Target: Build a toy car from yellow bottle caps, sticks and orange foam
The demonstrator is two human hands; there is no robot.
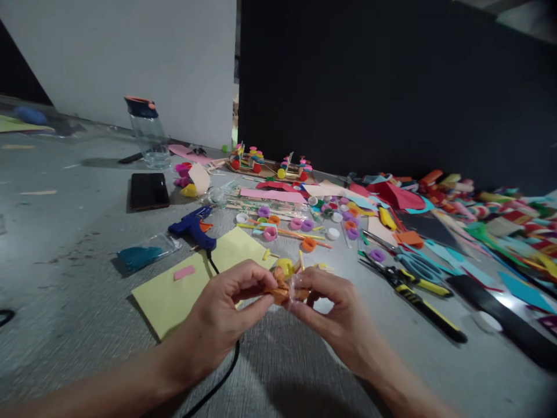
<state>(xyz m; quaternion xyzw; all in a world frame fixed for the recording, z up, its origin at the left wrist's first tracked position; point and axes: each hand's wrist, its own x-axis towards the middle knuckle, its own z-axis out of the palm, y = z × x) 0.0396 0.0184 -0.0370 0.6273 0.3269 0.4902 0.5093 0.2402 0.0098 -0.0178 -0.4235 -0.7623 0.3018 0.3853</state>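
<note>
My left hand (pixel 226 313) and my right hand (pixel 331 307) meet low in the middle of the view, fingers pinched together on a small craft piece (pixel 285 287) made of orange and yellow bottle caps and sticks. Both hands grip it from opposite sides, just above the grey table (pixel 65 302). A yellow paper sheet (pixel 183 290) lies under and left of my left hand. A blue glue gun (pixel 194 226) rests behind the sheet, its black cord running toward me under my left wrist.
Coloured bottle caps (pixel 300 223), sticks and paper scraps (pixel 400 197) litter the middle and right. Scissors (pixel 413 264) and a yellow-black cutter (pixel 418 302) lie right of my hands. A black phone (pixel 148 190) and a clear bottle (pixel 150 133) stand far left. A dark wall rises behind.
</note>
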